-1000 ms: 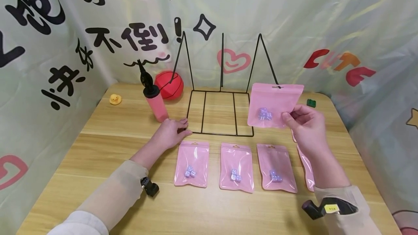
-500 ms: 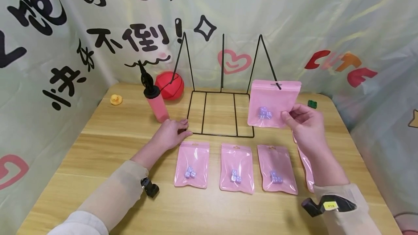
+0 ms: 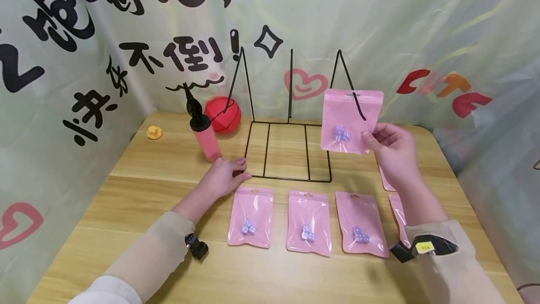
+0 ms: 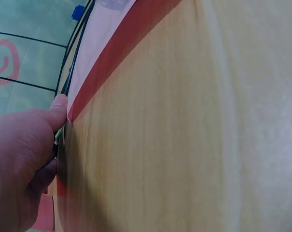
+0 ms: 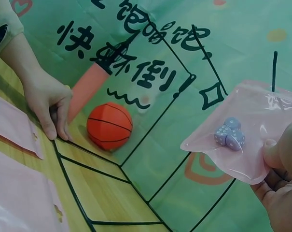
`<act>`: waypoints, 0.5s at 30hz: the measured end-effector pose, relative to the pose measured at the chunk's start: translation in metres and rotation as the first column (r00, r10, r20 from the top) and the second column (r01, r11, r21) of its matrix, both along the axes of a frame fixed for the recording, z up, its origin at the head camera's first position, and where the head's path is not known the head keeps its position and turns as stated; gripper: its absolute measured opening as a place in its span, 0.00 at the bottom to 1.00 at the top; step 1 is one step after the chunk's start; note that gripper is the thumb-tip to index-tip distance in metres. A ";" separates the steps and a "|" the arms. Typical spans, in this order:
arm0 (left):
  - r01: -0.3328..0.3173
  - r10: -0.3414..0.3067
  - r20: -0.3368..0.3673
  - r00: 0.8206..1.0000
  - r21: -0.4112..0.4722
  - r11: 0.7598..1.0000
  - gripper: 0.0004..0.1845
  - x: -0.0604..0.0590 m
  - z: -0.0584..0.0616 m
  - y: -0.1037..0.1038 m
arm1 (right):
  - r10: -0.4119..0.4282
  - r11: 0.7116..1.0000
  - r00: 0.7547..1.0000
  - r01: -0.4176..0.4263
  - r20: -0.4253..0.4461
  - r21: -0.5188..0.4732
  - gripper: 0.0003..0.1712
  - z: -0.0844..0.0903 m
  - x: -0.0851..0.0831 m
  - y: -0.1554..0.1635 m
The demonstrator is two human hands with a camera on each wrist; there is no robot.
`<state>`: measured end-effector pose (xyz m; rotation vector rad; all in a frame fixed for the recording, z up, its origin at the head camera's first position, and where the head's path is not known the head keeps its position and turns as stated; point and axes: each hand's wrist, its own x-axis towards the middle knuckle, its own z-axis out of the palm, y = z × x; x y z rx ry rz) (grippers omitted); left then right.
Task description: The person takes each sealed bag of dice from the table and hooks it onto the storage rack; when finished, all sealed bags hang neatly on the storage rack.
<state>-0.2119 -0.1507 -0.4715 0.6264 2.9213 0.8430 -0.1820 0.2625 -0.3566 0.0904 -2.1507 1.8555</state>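
At the right-hand prong of the black wire rack (image 3: 290,151), my right hand (image 3: 394,154) pinches a pink pouch (image 3: 351,120) by its lower right corner, thumb on the front; it is lifted off the desk (image 3: 139,191) with the small dice (image 3: 341,134) sagging low inside. The hook end of the prong lies across the pouch's upper right, near the hang hole, but I cannot tell whether it has gone through. My left hand (image 3: 225,177) lies with relaxed fingers on the rack's front left corner, pressing it to the desk.

The risk I judge greatest is the hole missing the hook: held only by a corner, the limp pouch can swing or fold, and the dice weigh it down on one side. If I let go too soon, it would slide down the prong or drop onto the rack's base. A sideways tug could tip the light rack if my left hand eases off. Three more pouches (image 3: 309,222) lie in a row just in front of the rack, where a falling pouch could knock them askew.
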 end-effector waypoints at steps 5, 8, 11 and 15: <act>-0.001 0.002 -0.006 1.000 0.007 1.000 0.26 -0.001 -0.002 0.000 | -0.029 0.994 0.999 0.026 0.028 0.107 0.10 0.005 -0.013 0.001; -0.002 0.002 -0.012 1.000 0.008 1.000 0.25 -0.001 -0.002 0.001 | -0.040 0.992 0.998 0.036 0.038 0.124 0.12 0.007 -0.020 0.000; -0.003 0.003 -0.009 1.000 0.011 1.000 0.25 -0.001 -0.001 0.001 | -0.049 0.990 0.997 0.042 0.053 0.137 0.14 0.010 -0.027 -0.001; -0.005 0.005 0.000 1.000 0.008 1.000 0.26 0.000 0.000 0.002 | -0.043 0.990 0.997 0.033 0.066 0.140 0.12 0.012 -0.036 0.000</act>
